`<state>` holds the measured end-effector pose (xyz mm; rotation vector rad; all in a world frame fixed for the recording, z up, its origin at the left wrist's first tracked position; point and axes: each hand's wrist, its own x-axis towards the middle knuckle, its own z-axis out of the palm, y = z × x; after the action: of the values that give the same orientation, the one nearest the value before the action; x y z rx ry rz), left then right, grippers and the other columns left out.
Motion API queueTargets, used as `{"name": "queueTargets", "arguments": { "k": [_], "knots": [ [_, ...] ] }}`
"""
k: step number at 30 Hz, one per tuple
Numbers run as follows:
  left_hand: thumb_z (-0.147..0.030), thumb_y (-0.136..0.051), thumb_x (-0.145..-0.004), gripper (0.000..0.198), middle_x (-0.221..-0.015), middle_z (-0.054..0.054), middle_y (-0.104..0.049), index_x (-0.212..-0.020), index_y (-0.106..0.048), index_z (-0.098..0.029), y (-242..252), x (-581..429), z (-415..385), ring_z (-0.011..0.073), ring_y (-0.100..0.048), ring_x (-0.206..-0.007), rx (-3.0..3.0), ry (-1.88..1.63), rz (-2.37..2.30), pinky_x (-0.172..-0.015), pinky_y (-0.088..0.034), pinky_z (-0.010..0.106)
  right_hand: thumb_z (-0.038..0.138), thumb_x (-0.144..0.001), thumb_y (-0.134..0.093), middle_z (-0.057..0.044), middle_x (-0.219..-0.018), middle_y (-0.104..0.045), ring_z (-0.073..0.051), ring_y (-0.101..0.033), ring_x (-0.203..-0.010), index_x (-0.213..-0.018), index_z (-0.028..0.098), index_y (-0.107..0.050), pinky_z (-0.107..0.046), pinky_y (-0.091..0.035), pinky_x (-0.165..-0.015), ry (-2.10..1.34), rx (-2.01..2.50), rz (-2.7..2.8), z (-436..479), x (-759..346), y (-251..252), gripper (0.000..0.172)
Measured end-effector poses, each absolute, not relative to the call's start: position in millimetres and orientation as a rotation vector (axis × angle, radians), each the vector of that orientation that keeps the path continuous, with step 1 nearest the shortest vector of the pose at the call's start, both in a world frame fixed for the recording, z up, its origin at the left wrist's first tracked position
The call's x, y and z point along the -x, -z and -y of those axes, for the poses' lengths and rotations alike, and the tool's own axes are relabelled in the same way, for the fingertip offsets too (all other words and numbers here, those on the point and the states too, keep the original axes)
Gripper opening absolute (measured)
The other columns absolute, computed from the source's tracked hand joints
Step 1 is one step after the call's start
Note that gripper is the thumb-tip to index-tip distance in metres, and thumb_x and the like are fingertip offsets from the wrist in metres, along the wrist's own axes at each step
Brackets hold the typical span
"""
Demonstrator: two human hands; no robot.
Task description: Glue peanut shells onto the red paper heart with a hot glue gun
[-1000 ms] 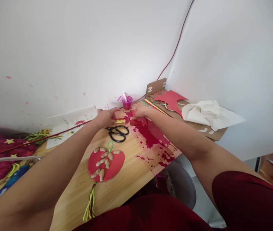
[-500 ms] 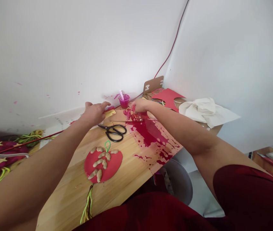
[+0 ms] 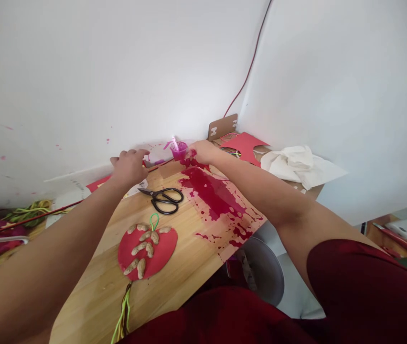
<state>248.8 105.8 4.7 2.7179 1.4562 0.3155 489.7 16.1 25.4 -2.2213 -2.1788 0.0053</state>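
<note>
My left hand (image 3: 129, 167) hovers over the back edge of the table near the wall, fingers apart, with nothing visible in them. My right hand (image 3: 202, 152) is beside a small cup of pink liquid (image 3: 179, 151) with a pale stick in it. Its fingers are curled over a wet, dark red patch, and what they grip is hidden. Spilled red liquid (image 3: 210, 191) spreads from there toward the table's right edge. Black-handled scissors (image 3: 166, 199) lie between my arms. Nearer me is a red paper round (image 3: 148, 255) bearing several peanuts, a green loop and a yarn tassel.
Red paper (image 3: 98, 183) lies beyond my left forearm, with yarn (image 3: 33, 210) at far left. A cut red sheet (image 3: 244, 145), brown cardboard (image 3: 222, 126) and crumpled white paper (image 3: 296, 162) sit at back right. Below the table's right edge stands a grey bin (image 3: 270, 272).
My right hand has moved back toward the cup; the shiny red wet item under it no longer shows. The yellow card has left its place by my left hand, and red paper now shows further left.
</note>
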Motion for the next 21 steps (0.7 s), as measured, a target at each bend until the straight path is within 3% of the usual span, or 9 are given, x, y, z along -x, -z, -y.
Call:
{"name": "queueTargets", "arguments": {
  "k": [3, 5, 12, 17, 21],
  "knots": [
    [-0.024, -0.06, -0.086, 0.05, -0.121, 0.009, -0.072, -0.135, -0.059, -0.019, -12, -270, -107, 0.0271, -0.066, -0.113, -2.538, -0.403, -1.357, -0.098, -0.048, 0.04, 0.004, -0.085, -0.058, -0.008, -0.117, -0.076, -0.02, -0.068, -0.107, -0.114, 0.017, -0.076, -0.023, -0.042, -0.08, 0.029, 2.147, 2.275, -17, -490, -20, 0.037],
    [-0.026, -0.065, -0.085, 0.049, -0.119, 0.009, -0.073, -0.133, -0.06, -0.016, -13, -284, -109, 0.0228, -0.068, -0.106, -2.413, -0.481, -1.287, -0.094, -0.05, 0.033, 0.004, -0.085, -0.058, -0.008, -0.118, -0.076, -0.02, -0.068, -0.107, -0.115, 0.019, -0.076, -0.024, -0.041, -0.079, 0.028, 2.11, 2.356, -15, -490, -19, 0.039],
    [-0.038, -0.088, -0.067, 0.087, -0.14, 0.019, -0.061, -0.139, -0.048, -0.009, 0, -332, -111, 0.032, -0.057, -0.131, -2.263, -0.548, -1.368, -0.108, -0.043, 0.038, 0.0, -0.082, -0.058, -0.009, -0.111, -0.077, -0.022, -0.068, -0.099, -0.103, 0.019, -0.081, -0.028, -0.039, -0.073, 0.019, 2.064, 2.603, 11, -480, -29, 0.037],
    [-0.042, -0.093, -0.06, 0.092, -0.14, 0.019, -0.059, -0.135, -0.045, -0.016, 5, -360, -99, 0.0362, -0.05, -0.136, -2.073, -0.641, -1.543, -0.107, -0.045, 0.046, 0.001, -0.081, -0.061, -0.007, -0.1, -0.078, -0.019, -0.066, -0.084, -0.1, 0.02, -0.082, -0.028, -0.037, -0.069, -0.062, 2.044, 2.741, 32, -479, -38, 0.034],
    [-0.04, -0.092, -0.062, 0.091, -0.139, 0.023, -0.058, -0.134, -0.043, -0.016, 8, -373, -94, 0.0387, -0.051, -0.135, -2.045, -0.713, -1.618, -0.107, -0.045, 0.05, 0.004, -0.085, -0.057, -0.006, -0.105, -0.078, -0.019, -0.066, -0.086, -0.101, 0.021, -0.081, -0.028, -0.038, -0.07, 0.056, 2.056, 2.608, 28, -486, -39, 0.033]
  ]
}}
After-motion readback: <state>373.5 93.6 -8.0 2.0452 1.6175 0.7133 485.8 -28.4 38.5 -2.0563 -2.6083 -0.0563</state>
